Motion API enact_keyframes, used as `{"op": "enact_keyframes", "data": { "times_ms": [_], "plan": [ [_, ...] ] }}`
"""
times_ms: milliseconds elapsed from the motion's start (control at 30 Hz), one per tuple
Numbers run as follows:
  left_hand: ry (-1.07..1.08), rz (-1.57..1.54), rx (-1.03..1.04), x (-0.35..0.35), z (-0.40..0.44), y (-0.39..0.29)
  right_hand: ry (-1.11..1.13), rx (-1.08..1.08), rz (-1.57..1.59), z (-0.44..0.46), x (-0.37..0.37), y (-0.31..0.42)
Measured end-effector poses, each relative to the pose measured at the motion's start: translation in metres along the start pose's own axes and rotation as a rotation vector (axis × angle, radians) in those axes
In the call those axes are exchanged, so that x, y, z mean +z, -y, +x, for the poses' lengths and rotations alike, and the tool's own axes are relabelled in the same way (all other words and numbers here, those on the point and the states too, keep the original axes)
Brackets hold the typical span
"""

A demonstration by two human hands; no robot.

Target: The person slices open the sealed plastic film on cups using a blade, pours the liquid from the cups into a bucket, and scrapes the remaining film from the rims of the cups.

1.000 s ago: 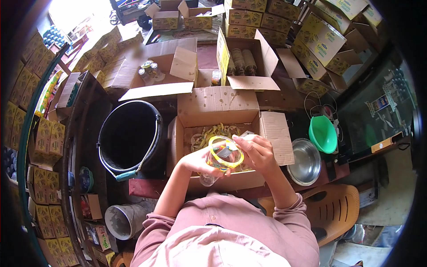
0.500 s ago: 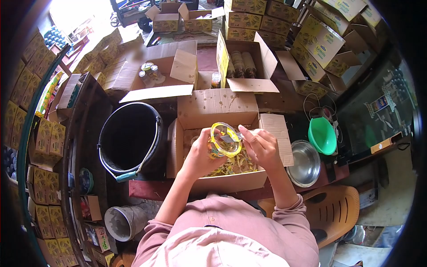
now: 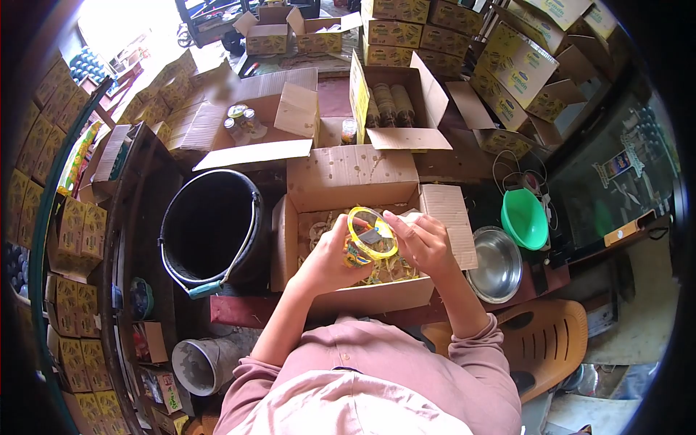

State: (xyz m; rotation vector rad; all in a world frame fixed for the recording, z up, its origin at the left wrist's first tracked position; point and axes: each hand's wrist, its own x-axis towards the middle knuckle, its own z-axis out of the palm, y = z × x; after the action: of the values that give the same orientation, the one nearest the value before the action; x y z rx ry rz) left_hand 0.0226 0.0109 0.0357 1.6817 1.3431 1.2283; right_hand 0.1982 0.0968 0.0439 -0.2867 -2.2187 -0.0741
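My left hand (image 3: 324, 262) is wrapped round a clear plastic jar (image 3: 360, 255) with a colourful label, tilted so its round mouth with a yellow rim (image 3: 374, 257) faces up towards me. My right hand (image 3: 428, 245) is closed at the right side of that rim, its thumb and forefinger pinched. A flat grey blade (image 3: 371, 236) shows across the mouth by these fingers; its grip is mostly hidden. Both hands are above an open cardboard box (image 3: 348, 301), which holds yellowish scraps (image 3: 395, 270) in its bottom.
A black bucket (image 3: 170, 232) stands left of the box. To the right are a steel bowl (image 3: 500, 279) and a green bowl (image 3: 525, 221). Behind stand an open carton with jars (image 3: 297, 109) and another carton with stacked cylindrical items (image 3: 417, 138). An orange chair (image 3: 551, 341) is at lower right.
The jar has shifted slightly right and down, its mouth turned a little. The blade sits lower across the mouth, and the right fingers have moved closer round the rim.
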Motion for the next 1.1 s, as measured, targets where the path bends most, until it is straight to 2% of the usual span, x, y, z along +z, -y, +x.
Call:
{"op": "enact_keyframes", "data": {
  "times_ms": [433,533,733,867,1100],
  "plan": [
    [0.168,-0.151,0.039,-0.007,0.004,0.022,-0.003,0.03,0.081,-0.005,0.008,0.001],
    [0.209,-0.229,-0.022,-0.008,0.003,0.023,0.016,0.041,0.1,-0.003,0.005,0.003],
    [0.014,-0.005,0.012,-0.009,0.008,0.003,0.021,0.015,0.009,0.0,0.0,-0.003],
    [0.086,0.03,0.003,-0.01,0.008,-0.001,0.043,0.015,-0.013,0.001,-0.003,-0.004],
    [0.158,-0.132,-0.046,-0.008,0.006,0.001,-0.005,-0.003,0.019,-0.002,0.002,-0.004]
  ]
}}
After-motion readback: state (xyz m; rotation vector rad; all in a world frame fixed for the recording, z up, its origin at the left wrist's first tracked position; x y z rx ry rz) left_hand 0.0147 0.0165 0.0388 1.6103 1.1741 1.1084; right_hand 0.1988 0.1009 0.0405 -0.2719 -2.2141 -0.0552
